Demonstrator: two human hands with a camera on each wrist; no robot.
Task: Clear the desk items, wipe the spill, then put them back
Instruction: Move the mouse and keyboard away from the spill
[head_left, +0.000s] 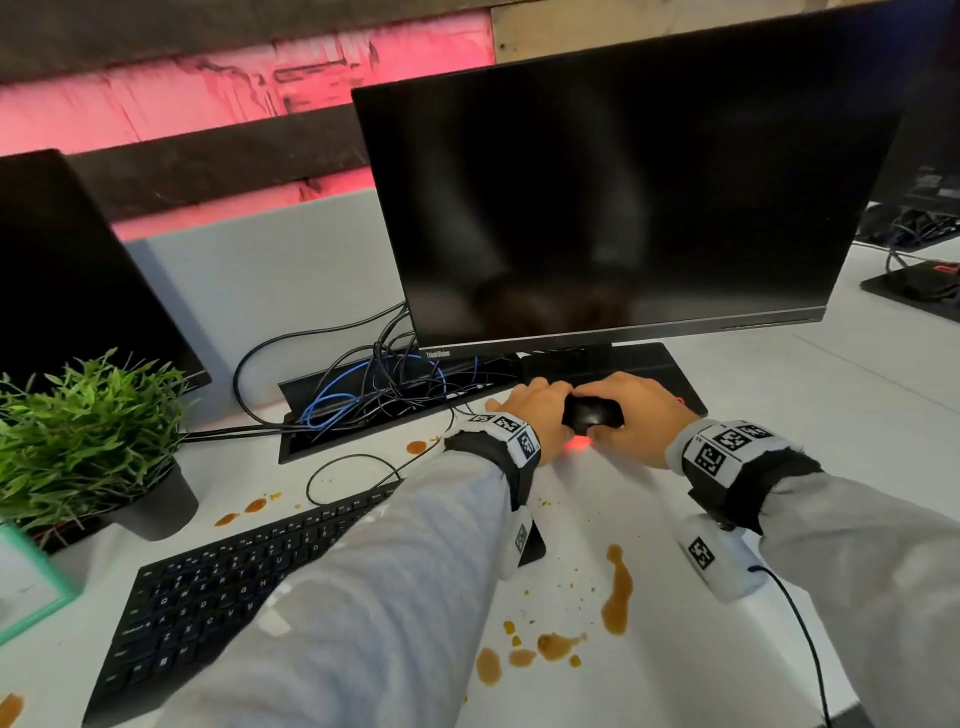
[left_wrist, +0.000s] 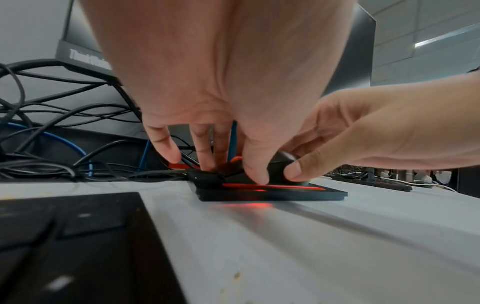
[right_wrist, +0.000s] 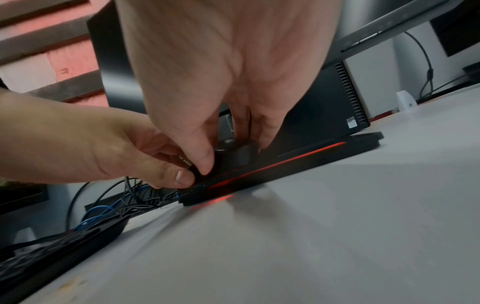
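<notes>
Both hands on a black mouse (head_left: 592, 414) — left hand (head_left: 535, 415) grips its left side with thumb and curled fingers, right hand (head_left: 641, 421) grips its right side the same way. In the left wrist view the left thumb and the right thumb both press the mouse body. The mouse sits at the front edge of the monitor stand base (head_left: 670, 364), partly over it; a red glow shows on the white desk (head_left: 779, 415) just under the mouse. Whether the mouse is lifted or resting — cannot tell.

Just behind the hands stands the dark monitor (head_left: 623, 197). Left of the base, a tangle of black and blue cables (head_left: 374, 384) fills a cable tray (head_left: 296, 447) set into the desk. A black keyboard (head_left: 223, 577) lies at an angle near the left forearm, partly under it. Brown spill (head_left: 618, 592) runs in streaks and drops on the desk between the forearms, with more drops (head_left: 249, 506) behind the keyboard. A potted green plant (head_left: 93, 431) stands far left, by a second dark monitor (head_left: 62, 270). A green-edged frame (head_left: 36, 587) shows at the left edge.
</notes>
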